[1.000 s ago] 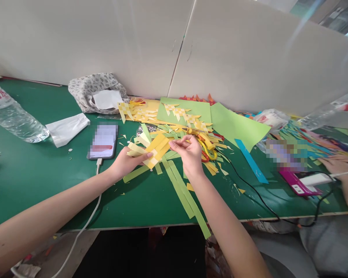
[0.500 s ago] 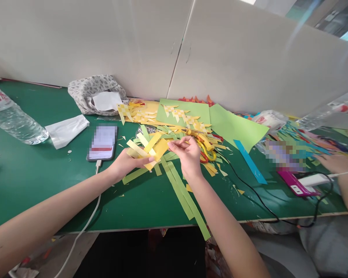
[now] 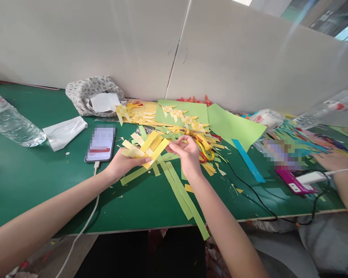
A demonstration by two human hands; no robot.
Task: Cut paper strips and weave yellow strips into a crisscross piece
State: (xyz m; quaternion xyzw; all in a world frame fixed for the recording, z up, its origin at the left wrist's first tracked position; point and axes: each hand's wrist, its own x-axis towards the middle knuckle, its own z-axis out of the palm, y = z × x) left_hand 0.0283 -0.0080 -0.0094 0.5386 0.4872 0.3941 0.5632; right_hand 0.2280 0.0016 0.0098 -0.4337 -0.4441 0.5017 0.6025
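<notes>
Between my hands is a piece of woven paper strips (image 3: 147, 148) in yellow and pale cream, its loose ends sticking out at several angles. My left hand (image 3: 124, 160) grips its left side, thumb pressed on top. My right hand (image 3: 188, 151) pinches the end of a yellow strip at the right edge of the weave. Below them, long light-green paper strips (image 3: 179, 193) lie on the green table (image 3: 139, 210). Scissors with yellow and red handles (image 3: 208, 150) rest just right of my right hand among paper scraps.
A phone (image 3: 101, 143) on a white cable and a water bottle (image 3: 13, 117) lie to the left. Behind are finished woven paper fish (image 3: 176, 112) and green paper sheets (image 3: 234, 123). At right are a blue strip (image 3: 248, 160), a magenta power bank (image 3: 291, 181) and another person's hand (image 3: 330, 161).
The yellow strip at the weave's right has shifted and now lies as a separate band slanting up to my right fingers. Both hands stay in nearly the same place.
</notes>
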